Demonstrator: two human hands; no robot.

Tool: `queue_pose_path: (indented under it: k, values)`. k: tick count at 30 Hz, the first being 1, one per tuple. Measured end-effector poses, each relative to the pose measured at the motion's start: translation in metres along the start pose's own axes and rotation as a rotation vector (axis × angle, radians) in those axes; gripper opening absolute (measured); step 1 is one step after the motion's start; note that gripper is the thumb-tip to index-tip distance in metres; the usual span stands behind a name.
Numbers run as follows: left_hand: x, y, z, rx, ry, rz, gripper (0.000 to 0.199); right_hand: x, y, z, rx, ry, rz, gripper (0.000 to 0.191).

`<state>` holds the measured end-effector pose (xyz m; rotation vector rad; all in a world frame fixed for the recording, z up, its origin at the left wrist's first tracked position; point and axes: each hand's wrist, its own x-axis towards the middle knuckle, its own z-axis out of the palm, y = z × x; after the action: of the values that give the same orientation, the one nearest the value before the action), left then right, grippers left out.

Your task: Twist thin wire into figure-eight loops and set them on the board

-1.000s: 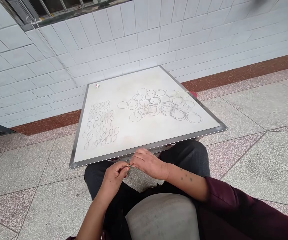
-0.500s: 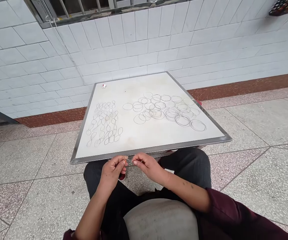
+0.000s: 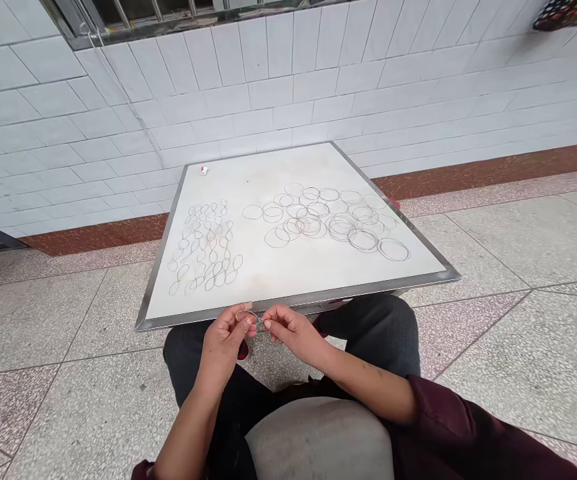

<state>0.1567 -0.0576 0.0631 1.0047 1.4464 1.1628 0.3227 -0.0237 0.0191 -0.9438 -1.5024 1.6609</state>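
Note:
Just off the table's near edge, my left hand [image 3: 228, 337] pinches a thin wire loop [image 3: 248, 312] between thumb and fingers. My right hand [image 3: 291, 330] is closed on the same wire from the other side, fingertips almost meeting those of the left. The wire seems to cross between the two hands, though the fingers partly cover it. On the left part of the white tabletop lie several small twisted wire loops [image 3: 213, 257] in rough rows. Several larger round wire rings [image 3: 311, 223] overlap one another at the middle and right.
The square table [image 3: 288, 291] has a grey metal rim and stands against a white tiled wall [image 3: 268, 93]. A small white and red object [image 3: 205, 171] sits near its far left corner. My knees [image 3: 385, 327] are under the near edge, above a speckled stone floor [image 3: 103, 407].
The wire loop between my hands shows wider and clearer above the left fingers. Both hands keep almost the same place. The whole view has shifted slightly.

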Motion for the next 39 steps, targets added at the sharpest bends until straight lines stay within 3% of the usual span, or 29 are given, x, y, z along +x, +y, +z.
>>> queue_pose_path:
  k: [6,14,20,28,36,39]
  values:
    - [-0.004,-0.012,0.013,-0.138,0.068,0.034,0.036,0.001,-0.001,0.003,0.11,0.018,0.009,0.029]
    - [-0.003,-0.009,0.004,-0.035,0.036,0.01,0.041,0.0,-0.007,0.005,0.086,0.005,0.088,0.023]
    - [-0.001,-0.003,-0.002,-0.025,-0.035,-0.02,0.046,0.0,-0.005,0.003,0.135,-0.066,0.054,0.021]
    - [-0.001,0.002,-0.003,-0.021,0.005,-0.065,0.043,0.001,-0.002,0.004,0.168,-0.065,0.005,0.02]
    - [-0.002,0.002,-0.002,-0.108,0.02,-0.122,0.038,0.003,0.003,0.001,-0.119,0.007,-0.124,0.011]
    - [-0.001,0.002,-0.002,-0.153,-0.003,-0.15,0.037,0.004,0.002,0.001,-0.107,-0.012,-0.114,0.012]
